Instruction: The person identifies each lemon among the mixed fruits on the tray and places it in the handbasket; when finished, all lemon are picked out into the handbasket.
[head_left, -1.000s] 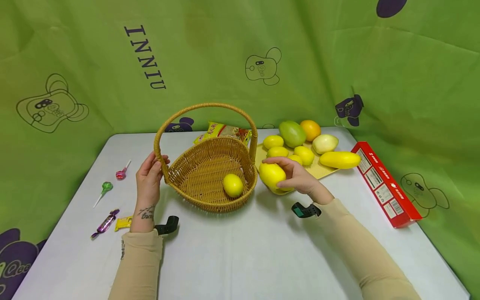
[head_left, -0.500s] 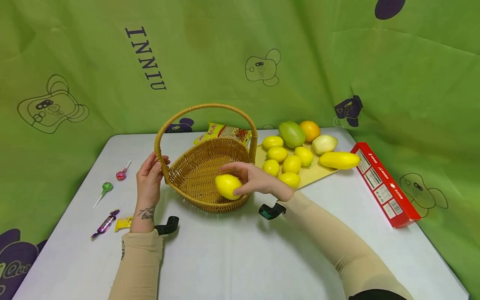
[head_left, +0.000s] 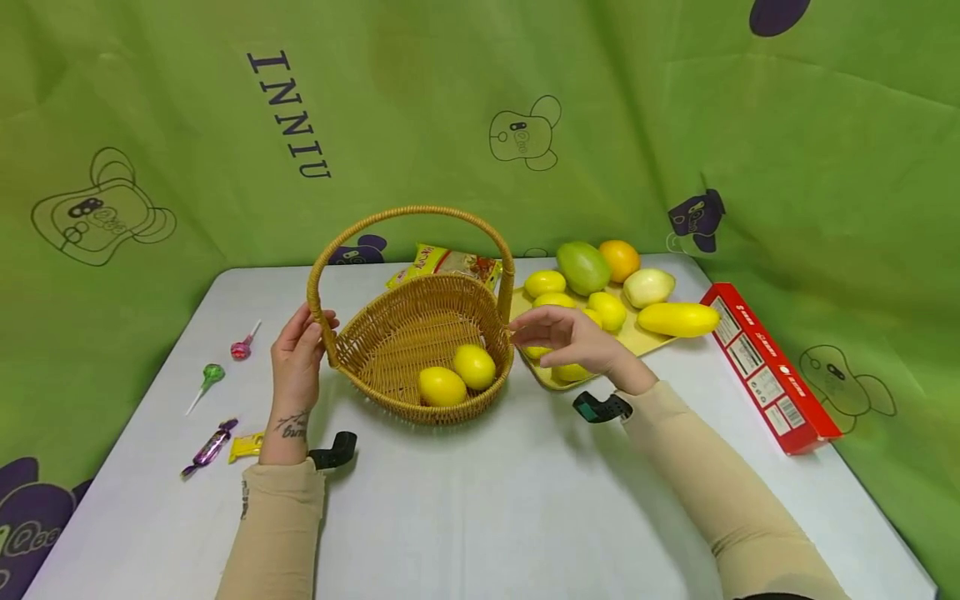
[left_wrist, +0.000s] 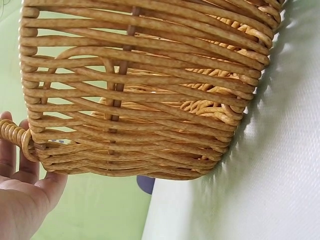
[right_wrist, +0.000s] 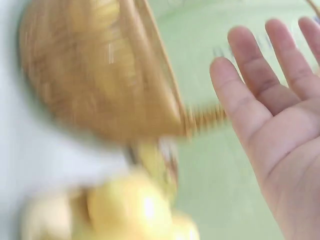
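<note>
In the head view, a wicker basket (head_left: 397,350) stands mid-table with two lemons, a front one (head_left: 442,387) and a right one (head_left: 474,367), inside against its front right wall. My left hand (head_left: 297,358) grips the foot of the basket's arched handle (head_left: 408,212) on the left side; fingers and thumb around it show in the left wrist view. My right hand (head_left: 573,337), palm bare in the right wrist view, hovers over the near left end of a yellow tray (head_left: 637,341). It partly hides several more lemons (head_left: 607,312) lying there.
The tray also bears a green mango (head_left: 583,268), an orange (head_left: 620,261), a pale yellow fruit (head_left: 649,287) and a long yellow fruit (head_left: 678,319). A red box (head_left: 772,367) lies at right, a snack bag (head_left: 468,265) behind the basket. Wrapped candies (head_left: 212,447) and lollipops (head_left: 213,373) lie left.
My right hand carried a lemon left from the tray into the basket, let go of it, and moved back right over the tray, bare. My left hand stayed on the handle.
</note>
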